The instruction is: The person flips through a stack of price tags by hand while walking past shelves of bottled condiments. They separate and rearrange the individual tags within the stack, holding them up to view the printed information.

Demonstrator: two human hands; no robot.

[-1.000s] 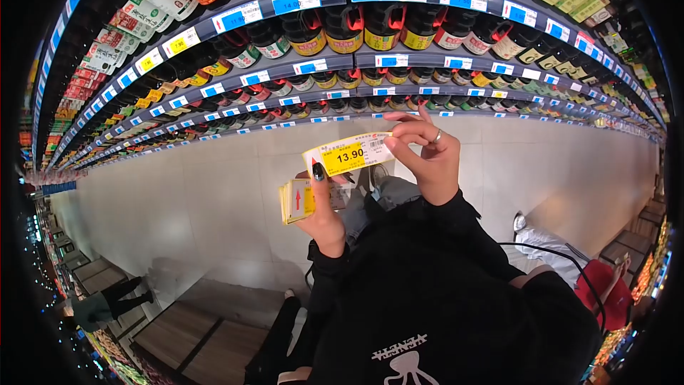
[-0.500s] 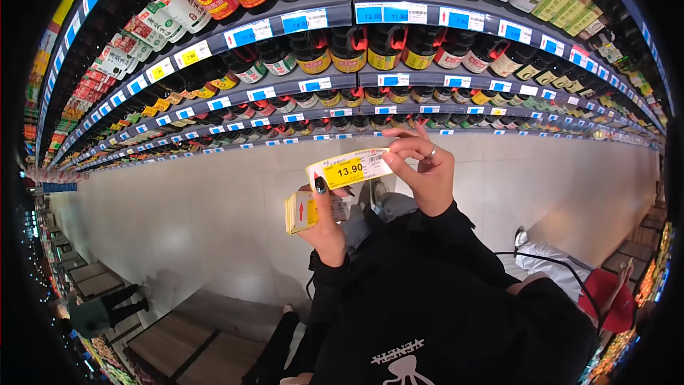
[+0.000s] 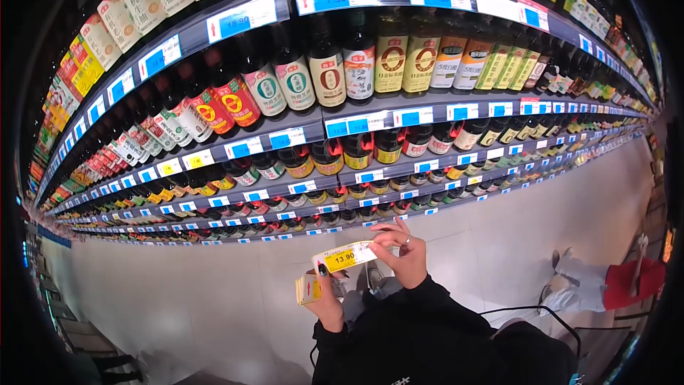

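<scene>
A yellow-and-white price tag (image 3: 345, 258) printed 13.90 is stretched between my two hands. My left hand (image 3: 329, 305) holds its left end under the thumb and also grips a stack of price tags (image 3: 308, 289), the top one marked with a red arrow. My right hand (image 3: 401, 255), with a ring on one finger, pinches the tag's right end between thumb and forefinger; its other fingers are raised. Both hands are in front of my body, below the shelves in the view.
Curved-looking shelves (image 3: 317, 128) full of sauce bottles (image 3: 326, 75) span the view, with blue price labels (image 3: 335, 0) along their edges. Grey floor tiles (image 3: 178, 285) lie below. At the right stands a person in red (image 3: 630, 281); a dark-clothed person's legs (image 3: 117, 367) show at lower left.
The view has tilted up toward the higher shelves, so my hands sit lower in the picture. Both hands keep the same hold on the tag and the stack.
</scene>
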